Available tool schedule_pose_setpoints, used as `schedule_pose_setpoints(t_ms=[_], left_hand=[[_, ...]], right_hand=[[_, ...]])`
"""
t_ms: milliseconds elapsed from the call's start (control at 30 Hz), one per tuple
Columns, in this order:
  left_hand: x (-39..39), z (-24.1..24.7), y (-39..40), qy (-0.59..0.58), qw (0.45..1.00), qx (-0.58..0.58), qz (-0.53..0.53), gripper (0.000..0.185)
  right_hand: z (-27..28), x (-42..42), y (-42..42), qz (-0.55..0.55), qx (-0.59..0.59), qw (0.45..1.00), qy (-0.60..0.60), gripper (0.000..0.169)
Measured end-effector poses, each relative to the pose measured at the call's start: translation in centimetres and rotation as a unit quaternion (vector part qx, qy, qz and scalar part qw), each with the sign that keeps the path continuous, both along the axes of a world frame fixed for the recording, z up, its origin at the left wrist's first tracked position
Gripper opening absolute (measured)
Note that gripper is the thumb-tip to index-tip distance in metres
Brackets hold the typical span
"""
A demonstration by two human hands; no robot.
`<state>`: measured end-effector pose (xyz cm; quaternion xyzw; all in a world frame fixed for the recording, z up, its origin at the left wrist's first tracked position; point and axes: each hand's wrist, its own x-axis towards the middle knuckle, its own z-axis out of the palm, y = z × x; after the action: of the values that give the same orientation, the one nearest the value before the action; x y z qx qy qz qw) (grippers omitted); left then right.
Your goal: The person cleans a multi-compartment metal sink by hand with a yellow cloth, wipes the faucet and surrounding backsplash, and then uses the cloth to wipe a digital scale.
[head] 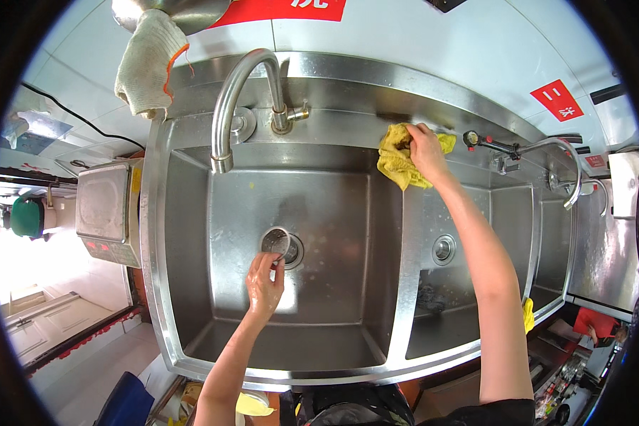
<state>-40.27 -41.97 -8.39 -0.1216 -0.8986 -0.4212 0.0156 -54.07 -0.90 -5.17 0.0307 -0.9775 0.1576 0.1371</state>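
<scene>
My left hand (265, 282) pinches the rim of a perforated metal sink strainer (276, 240) between thumb and fingers. The strainer is tilted over the round drain (296, 252) of the large left sink basin (319, 213); whether it touches the drain I cannot tell. Up at the back right corner of that basin, my right hand (427, 152) grips a crumpled yellow cloth (395, 155). The cloth rests on the steel ledge by the divider (409, 277) between the basins, and part of it hangs over the basin's corner.
A curved steel faucet (223, 117) arches over the left basin's back. A knit glove (148, 69) hangs at upper left, above a weighing scale (104, 194). The middle basin holds a dark scouring pad (430, 294) and a drain (443, 249). Another faucet (575, 160) stands further right.
</scene>
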Motion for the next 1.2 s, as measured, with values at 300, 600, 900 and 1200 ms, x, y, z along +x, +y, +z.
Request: schedule_pose_setpoints(t_ms=[300, 600, 900, 1200], left_hand=[[2.9, -1.6, -1.6, -0.04, 0.999, -0.023, -0.002, 0.013], [1.2, -1.1, 3.3, -0.036, 0.997, -0.012, -0.061, 0.013], [0.8, -0.1, 7.5, -0.04, 0.997, -0.015, -0.072, 0.009], [3.8, -1.5, 9.5, -0.047, 0.995, -0.028, -0.085, 0.01]], right_hand=[[-1.9, -4.8, -15.5, 0.068, -0.044, 0.986, 0.148, 0.039], [-2.7, -0.7, -2.1, 0.072, -0.008, 0.993, 0.091, 0.036], [-3.1, 4.5, 8.4, -0.042, 0.006, 0.995, 0.091, 0.039], [-4.2, 9.0, 18.4, -0.185, 0.063, 0.974, 0.114, 0.043]])
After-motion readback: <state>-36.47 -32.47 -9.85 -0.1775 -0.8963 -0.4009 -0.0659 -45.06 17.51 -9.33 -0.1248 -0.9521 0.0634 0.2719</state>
